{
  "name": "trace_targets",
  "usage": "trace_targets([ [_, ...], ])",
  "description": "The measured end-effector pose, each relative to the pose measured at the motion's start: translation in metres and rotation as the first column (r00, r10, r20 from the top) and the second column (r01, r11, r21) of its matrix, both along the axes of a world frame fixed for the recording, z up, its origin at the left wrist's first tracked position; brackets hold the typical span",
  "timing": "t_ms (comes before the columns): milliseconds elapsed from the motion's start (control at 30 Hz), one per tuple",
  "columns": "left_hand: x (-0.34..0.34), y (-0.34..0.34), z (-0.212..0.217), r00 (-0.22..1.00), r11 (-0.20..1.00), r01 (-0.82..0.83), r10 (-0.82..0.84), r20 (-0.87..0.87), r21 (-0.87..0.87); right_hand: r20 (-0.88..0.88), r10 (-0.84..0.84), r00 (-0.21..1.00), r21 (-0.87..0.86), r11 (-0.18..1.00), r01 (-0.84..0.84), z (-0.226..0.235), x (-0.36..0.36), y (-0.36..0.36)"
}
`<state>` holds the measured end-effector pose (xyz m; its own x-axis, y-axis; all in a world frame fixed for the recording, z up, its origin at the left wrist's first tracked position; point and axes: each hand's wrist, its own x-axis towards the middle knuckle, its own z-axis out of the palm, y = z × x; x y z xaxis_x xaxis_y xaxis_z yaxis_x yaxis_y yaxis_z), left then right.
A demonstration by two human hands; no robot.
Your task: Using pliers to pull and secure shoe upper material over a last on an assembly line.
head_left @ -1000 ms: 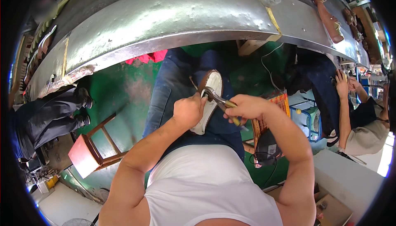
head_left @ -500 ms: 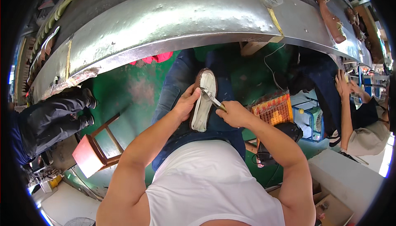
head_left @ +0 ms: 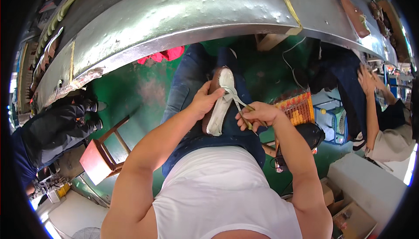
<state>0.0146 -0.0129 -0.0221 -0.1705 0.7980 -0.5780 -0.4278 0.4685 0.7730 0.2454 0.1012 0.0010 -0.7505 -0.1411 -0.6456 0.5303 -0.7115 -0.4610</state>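
Bottom up over my thighs lies a brown shoe with a whitish underside. My left hand is closed around its left side, the thumb pressed on the underside near the middle. In my right hand is a pair of pliers with metal jaws and yellowish grips. Their handles stand spread apart within my fingers. The jaws rest at the shoe's underside, close to my left thumb; whether they pinch any material I cannot make out.
A metal-edged bench curves across in front, with brown shoe parts at right. A reddish stool stands left, near another person's legs. At right are a beaded seat cover, a blue stool and another person's arms.
The handles of the pliers have spread apart, and my right hand has shifted right with its fingers looser. The shoe has tilted slightly, its top end now farther right.
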Motion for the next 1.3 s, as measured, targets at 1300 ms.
trace_targets([
  [1300,-0.024,0.021,0.028,0.968,0.947,0.228,-0.195,0.16,-0.227,0.229,0.301,0.926,0.973,-0.07,-0.218,0.037,-0.012,-0.037],
])
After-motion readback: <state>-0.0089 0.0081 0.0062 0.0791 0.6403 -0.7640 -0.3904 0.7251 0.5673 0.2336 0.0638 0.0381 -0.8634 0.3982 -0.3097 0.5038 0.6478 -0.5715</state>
